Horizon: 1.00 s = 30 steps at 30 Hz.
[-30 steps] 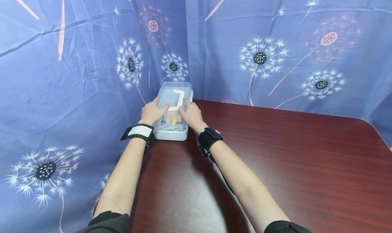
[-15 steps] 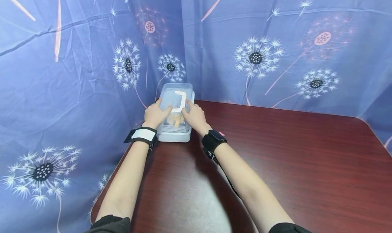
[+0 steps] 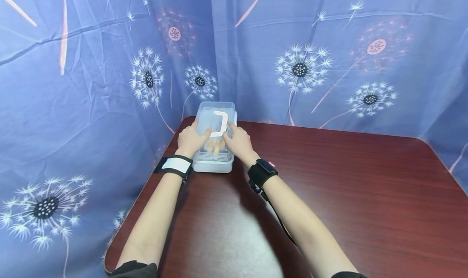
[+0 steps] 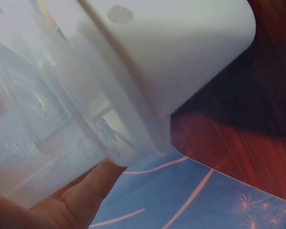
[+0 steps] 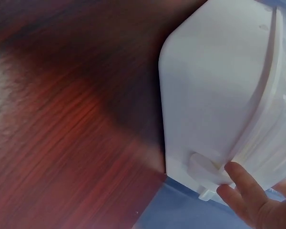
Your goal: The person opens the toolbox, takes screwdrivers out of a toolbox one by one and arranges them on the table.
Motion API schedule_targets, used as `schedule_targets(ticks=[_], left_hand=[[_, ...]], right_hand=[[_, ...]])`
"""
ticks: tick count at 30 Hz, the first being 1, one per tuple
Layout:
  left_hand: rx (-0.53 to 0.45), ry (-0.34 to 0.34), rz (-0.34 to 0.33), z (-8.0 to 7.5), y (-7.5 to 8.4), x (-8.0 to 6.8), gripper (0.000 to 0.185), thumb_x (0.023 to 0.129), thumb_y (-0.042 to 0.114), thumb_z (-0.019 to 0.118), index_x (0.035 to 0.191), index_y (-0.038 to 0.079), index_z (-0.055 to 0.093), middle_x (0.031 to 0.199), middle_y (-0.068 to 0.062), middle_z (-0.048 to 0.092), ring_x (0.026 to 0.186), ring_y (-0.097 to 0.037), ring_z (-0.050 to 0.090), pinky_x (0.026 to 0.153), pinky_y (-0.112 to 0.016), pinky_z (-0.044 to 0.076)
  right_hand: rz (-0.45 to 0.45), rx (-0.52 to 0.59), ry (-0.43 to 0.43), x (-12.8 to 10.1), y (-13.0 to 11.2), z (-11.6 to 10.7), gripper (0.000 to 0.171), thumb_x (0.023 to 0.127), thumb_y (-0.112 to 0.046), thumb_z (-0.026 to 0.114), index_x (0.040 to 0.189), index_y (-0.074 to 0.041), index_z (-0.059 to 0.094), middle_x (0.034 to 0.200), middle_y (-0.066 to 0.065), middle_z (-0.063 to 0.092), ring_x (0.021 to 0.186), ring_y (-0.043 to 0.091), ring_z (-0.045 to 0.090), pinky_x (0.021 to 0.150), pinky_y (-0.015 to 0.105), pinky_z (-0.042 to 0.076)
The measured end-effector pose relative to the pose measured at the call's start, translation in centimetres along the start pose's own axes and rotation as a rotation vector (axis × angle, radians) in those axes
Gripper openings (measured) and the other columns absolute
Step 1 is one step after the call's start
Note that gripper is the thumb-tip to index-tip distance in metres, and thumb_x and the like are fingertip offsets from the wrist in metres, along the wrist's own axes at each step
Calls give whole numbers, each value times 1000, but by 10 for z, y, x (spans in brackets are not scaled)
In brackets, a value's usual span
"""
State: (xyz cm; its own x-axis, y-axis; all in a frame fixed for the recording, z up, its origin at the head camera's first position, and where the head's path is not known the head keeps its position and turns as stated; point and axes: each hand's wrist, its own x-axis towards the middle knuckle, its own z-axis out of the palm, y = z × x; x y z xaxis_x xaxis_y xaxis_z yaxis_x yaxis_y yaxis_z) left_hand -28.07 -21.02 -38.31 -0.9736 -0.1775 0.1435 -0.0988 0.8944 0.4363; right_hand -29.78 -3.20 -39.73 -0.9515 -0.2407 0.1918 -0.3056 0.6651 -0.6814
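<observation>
Both hands clasp the clear plastic box (image 3: 215, 142) from opposite sides: left hand (image 3: 190, 140) and right hand (image 3: 239, 142) curl over its lid, steadying it. Between them lies the white handle (image 3: 221, 123), folded flat; the box sits in the table's (image 3: 329, 188) far left corner against the blue curtain (image 3: 91, 87).

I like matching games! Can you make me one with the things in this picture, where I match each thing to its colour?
Things:
1. handle on the lid of the box
2. table
3. curtain
4. strap on the right wrist

Colours:
a. blue with dandelion flowers
b. black
c. white
d. dark reddish brown

Right pairs: 1-c, 2-d, 3-a, 4-b.

Both hands, the left hand and the right hand, hold the see-through box at the far left corner of the table.
</observation>
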Motion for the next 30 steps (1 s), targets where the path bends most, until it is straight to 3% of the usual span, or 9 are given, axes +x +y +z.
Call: schedule_targets(ticks=[30], left_hand=[[-13, -6, 26, 25, 54, -25, 75, 88, 55, 47, 148, 10, 37, 132, -22, 58, 115, -38, 59, 92, -50, 52]], right_hand=[[49, -33, 52, -37, 34, -43, 52, 94, -36, 45, 144, -18, 44, 140, 14, 54, 129, 31, 52, 104, 54, 44]])
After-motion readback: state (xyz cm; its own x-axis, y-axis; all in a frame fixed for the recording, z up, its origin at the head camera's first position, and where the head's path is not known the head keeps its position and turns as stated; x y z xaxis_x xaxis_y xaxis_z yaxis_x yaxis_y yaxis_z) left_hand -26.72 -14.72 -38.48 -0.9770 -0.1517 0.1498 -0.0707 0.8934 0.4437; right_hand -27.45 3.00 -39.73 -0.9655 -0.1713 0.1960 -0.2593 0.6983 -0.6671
